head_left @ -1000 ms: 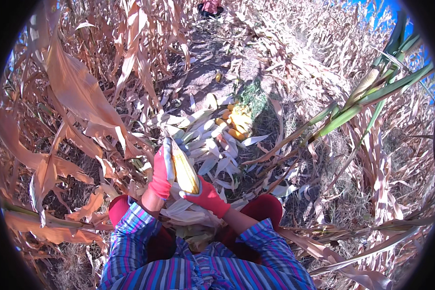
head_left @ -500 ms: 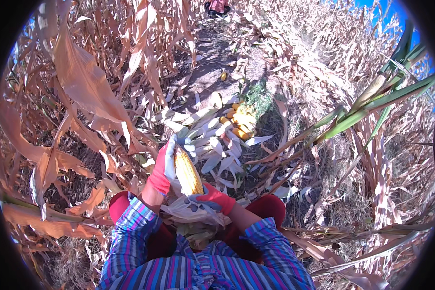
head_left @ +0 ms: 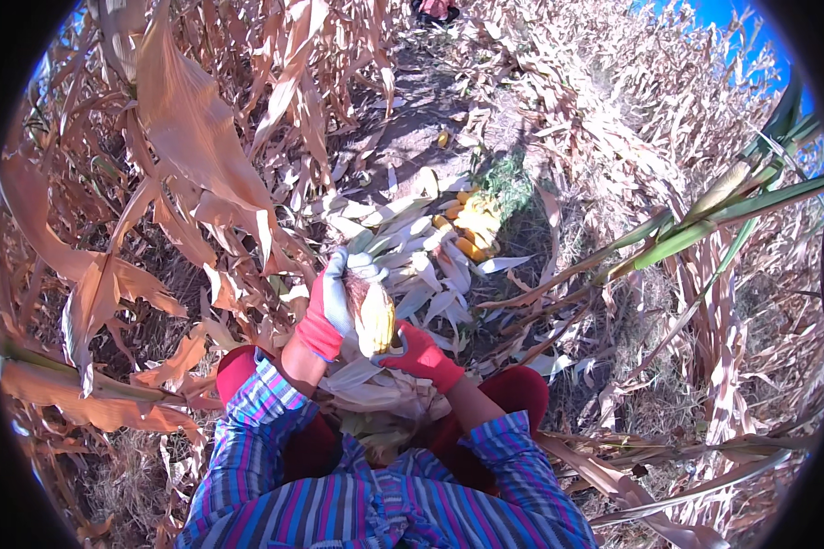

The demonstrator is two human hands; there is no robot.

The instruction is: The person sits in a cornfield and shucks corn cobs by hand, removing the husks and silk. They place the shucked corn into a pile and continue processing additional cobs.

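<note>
A yellow ear of corn (head_left: 375, 322) is held between my two hands over my lap. My left hand (head_left: 335, 297), in a red and pale grey glove, is closed around its far end, where some brown silk shows. Gloved the same way, my right hand (head_left: 421, 355) grips the ear's near end with bent fingers. Pale dry husks (head_left: 362, 384) lie on my lap beneath the ear. Just ahead, a heap of stripped husks (head_left: 412, 261) lies on the ground, with a pile of yellow ears (head_left: 476, 220) at its right side.
Tall dry corn stalks (head_left: 201, 146) crowd in on the left. A partly green stalk (head_left: 687, 238) leans in from the right. One more ear (head_left: 442, 139) lies on the bare soil ahead, and a person (head_left: 435, 11) is low at the far top edge.
The ear has turned so its near end points more toward me, looking shorter. My left hand has shifted along it. The whole view has swung slightly.
</note>
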